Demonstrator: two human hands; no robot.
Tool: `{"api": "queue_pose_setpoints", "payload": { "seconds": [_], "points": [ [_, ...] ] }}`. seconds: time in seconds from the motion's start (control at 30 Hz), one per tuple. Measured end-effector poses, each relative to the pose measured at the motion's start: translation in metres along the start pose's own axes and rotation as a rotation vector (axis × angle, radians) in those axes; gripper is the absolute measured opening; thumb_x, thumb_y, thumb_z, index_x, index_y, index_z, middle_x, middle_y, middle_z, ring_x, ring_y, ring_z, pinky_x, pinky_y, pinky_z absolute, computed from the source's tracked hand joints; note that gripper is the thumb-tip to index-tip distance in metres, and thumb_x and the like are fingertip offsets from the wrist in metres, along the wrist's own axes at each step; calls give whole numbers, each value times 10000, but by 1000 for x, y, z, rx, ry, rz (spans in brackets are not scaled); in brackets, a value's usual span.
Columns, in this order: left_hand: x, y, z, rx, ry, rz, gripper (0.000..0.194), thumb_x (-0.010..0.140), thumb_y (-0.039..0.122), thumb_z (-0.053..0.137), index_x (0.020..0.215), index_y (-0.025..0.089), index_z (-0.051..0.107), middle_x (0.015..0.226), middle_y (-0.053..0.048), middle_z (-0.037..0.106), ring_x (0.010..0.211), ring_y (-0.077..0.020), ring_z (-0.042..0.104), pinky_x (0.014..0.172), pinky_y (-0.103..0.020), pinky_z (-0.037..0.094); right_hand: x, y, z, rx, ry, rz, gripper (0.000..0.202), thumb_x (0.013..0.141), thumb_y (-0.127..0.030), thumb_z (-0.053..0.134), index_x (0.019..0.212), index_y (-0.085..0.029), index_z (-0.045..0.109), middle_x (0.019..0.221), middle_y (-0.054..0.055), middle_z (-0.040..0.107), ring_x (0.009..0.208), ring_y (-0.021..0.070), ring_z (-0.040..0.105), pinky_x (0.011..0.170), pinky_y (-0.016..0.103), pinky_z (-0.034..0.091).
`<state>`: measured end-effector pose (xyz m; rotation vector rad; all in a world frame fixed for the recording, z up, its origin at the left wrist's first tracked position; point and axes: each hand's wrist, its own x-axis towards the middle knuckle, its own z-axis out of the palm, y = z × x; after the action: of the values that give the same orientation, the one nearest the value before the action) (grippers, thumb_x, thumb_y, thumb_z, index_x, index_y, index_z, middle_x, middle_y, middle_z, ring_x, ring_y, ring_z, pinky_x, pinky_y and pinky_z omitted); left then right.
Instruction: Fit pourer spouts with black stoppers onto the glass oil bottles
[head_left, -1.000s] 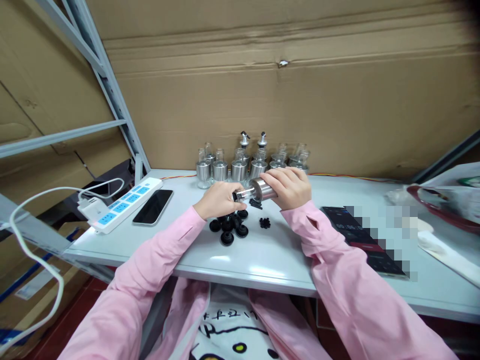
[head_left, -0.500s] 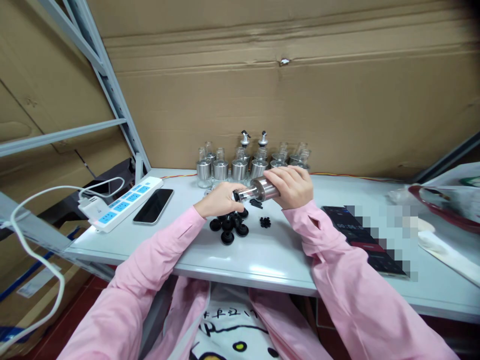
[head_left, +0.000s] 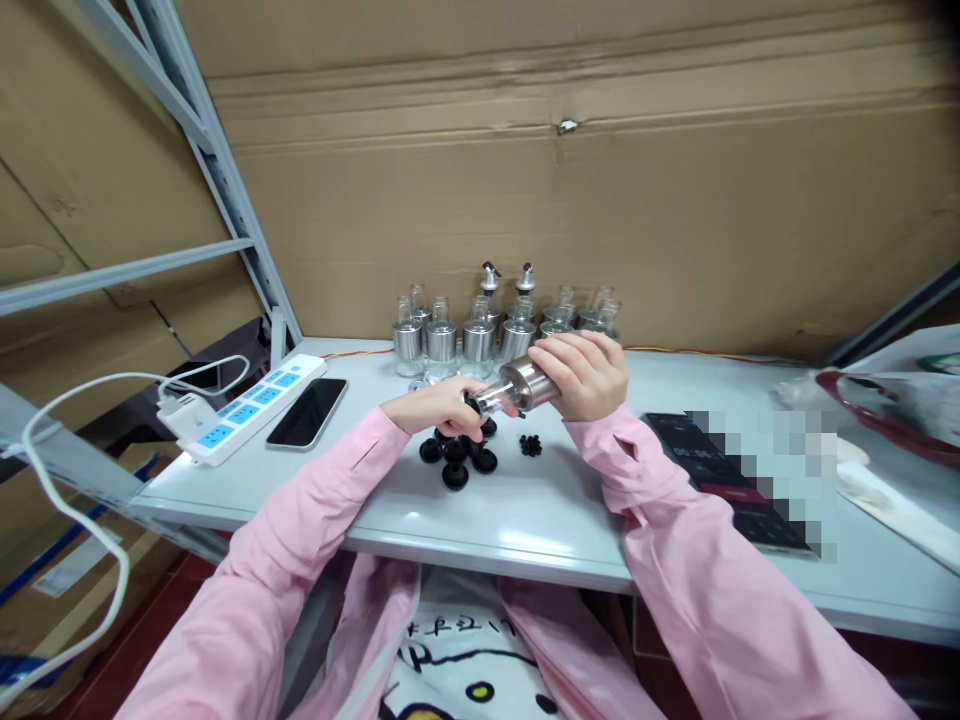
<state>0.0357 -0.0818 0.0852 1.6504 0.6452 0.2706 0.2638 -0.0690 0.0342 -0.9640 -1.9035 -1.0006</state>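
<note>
My right hand (head_left: 581, 375) is wrapped round the steel-sleeved body of a glass bottle (head_left: 529, 384), held tilted above the table with its neck to the left. At the bottle's mouth, my left hand (head_left: 439, 408) is closed on a black stopper (head_left: 471, 401), mostly hidden by the fingers. Several black ribbed stoppers (head_left: 455, 473) lie in a pile just below my left hand. Right of the pile sits a small cluster of tiny black parts (head_left: 530, 445). Slim black pieces lie under the bottle, largely covered now.
Several steel-sleeved glass bottles (head_left: 441, 340) stand in rows at the back, two topped with pourers (head_left: 526, 278). A power strip (head_left: 255, 410) and a phone (head_left: 307, 412) lie left. Another phone (head_left: 712, 465) showing a timer is right, beside a red-rimmed item (head_left: 862, 410).
My left hand has turned at the bottle's mouth, its fingers now lower and curled further round. The bottle and my right hand have hardly moved.
</note>
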Motion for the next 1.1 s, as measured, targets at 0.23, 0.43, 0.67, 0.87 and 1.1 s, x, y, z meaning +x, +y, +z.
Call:
{"api": "queue_pose_setpoints", "payload": {
  "seconds": [0.23, 0.43, 0.67, 0.87, 1.1],
  "points": [
    [-2, 4, 5, -44, 67, 5, 471, 492, 108, 502, 942, 129, 640, 478, 84, 314, 395, -20, 178, 378, -177, 76, 2, -1, -2, -30, 3, -35, 313, 781, -254, 522, 1085, -254, 595, 975, 37, 700, 902, 204, 609, 861, 376, 371],
    [4, -2, 3, 84, 274, 22, 241, 514, 126, 488, 724, 124, 607, 424, 89, 283, 395, -32, 202, 397, -181, 121, 3, -4, -2, 16, -177, 11, 348, 717, -342, 550, 1005, -168, 638, 857, 91, 689, 760, 233, 586, 709, 351, 396],
    [10, -12, -1, 576, 615, 250, 368, 592, 138, 531, 938, 155, 655, 725, 9, 620, 564, -89, 491, 573, -209, 389, 2, -9, -1, 93, -323, 96, 492, 631, -398, 619, 1051, -142, 603, 855, 102, 691, 730, 252, 628, 635, 330, 434],
    [1, -13, 3, 887, 961, 500, 325, 709, 216, 534, 1029, 184, 582, 777, 23, 625, 444, -43, 437, 572, -189, 395, 0, -8, -3, 259, -331, 272, 598, 623, -427, 661, 1151, -180, 527, 985, 85, 698, 810, 263, 675, 669, 333, 494],
    [8, -21, 3, 941, 841, 712, 172, 847, 286, 506, 907, 169, 617, 862, -39, 687, 745, -114, 631, 718, -207, 464, 1, -14, 1, 278, -275, 238, 674, 654, -515, 668, 1209, -178, 488, 1057, 119, 670, 881, 283, 669, 722, 373, 517]
  ]
}}
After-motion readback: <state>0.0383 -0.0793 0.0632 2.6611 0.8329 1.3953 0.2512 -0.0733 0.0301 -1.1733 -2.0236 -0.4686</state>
